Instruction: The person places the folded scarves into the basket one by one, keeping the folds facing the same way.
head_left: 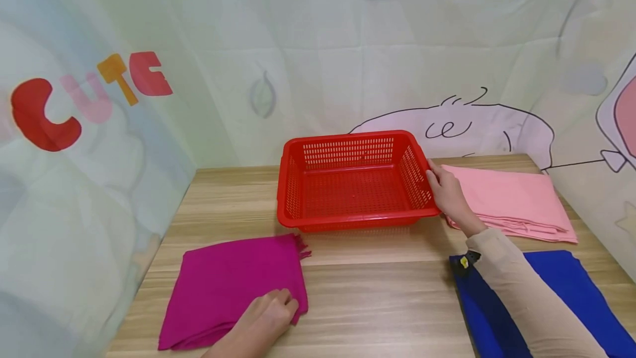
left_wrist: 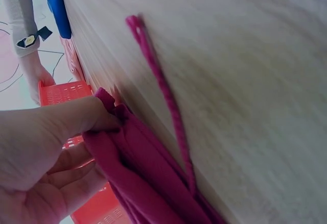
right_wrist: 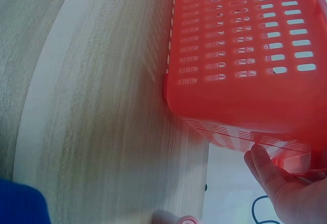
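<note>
A folded magenta scarf (head_left: 233,275) with a short fringe lies on the near left of the table. My left hand (head_left: 270,314) is at its near right edge. The left wrist view shows the thumb and fingers pinching the folded layers of the scarf (left_wrist: 148,175), with one twisted tassel on the wood beside them. At the back stands a red plastic basket (head_left: 358,219) with slotted walls and nothing inside. My right hand (head_left: 447,195) grips its right end by the rim. In the right wrist view, fingers (right_wrist: 263,163) curl at the basket's end, partly hidden behind it.
A folded pink cloth (head_left: 507,198) lies right of the basket. Nearer, under the right forearm, is a folded blue cloth (head_left: 566,280). A printed fabric backdrop (head_left: 228,70) hangs behind and left of the wooden table (head_left: 377,303).
</note>
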Action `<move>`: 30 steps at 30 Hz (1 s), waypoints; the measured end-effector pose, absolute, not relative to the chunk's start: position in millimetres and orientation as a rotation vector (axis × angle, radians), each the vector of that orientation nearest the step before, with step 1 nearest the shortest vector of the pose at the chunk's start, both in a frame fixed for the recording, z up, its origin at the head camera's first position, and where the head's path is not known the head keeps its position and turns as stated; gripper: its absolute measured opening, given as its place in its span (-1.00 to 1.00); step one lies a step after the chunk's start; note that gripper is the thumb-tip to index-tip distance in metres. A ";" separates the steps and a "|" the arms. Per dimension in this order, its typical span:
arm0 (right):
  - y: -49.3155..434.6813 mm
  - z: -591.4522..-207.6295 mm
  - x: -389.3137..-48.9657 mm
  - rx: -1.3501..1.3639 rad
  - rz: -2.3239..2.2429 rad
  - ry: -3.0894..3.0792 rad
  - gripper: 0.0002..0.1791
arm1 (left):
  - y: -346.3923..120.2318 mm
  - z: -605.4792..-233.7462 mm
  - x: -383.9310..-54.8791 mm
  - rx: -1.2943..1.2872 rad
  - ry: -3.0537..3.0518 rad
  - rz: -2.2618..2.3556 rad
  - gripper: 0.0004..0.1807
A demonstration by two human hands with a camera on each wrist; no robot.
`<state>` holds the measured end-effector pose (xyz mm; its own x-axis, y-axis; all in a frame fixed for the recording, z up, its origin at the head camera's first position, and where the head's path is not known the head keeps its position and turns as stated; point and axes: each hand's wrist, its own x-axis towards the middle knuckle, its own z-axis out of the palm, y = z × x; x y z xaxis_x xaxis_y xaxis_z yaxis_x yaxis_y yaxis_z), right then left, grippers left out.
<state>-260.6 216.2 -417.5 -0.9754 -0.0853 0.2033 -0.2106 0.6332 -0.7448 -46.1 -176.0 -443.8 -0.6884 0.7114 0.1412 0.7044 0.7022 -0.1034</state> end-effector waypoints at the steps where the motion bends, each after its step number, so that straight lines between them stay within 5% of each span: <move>1: 216.1 -417.6 -260.7 0.245 1.256 -2.704 -0.47 | -175.2 -443.3 -46.0 -1.155 -2.746 0.064 -0.84; 30: 215.6 -417.4 -261.6 0.256 1.208 -2.690 -0.48 | -157.5 -442.2 -48.3 -1.266 -2.705 0.123 -0.87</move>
<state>-261.6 215.6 -417.4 -0.9687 -0.0824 0.2341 -0.2297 0.6550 -0.7198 -48.3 -157.5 -442.2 -0.6318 0.7683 0.1030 0.7557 0.6401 -0.1386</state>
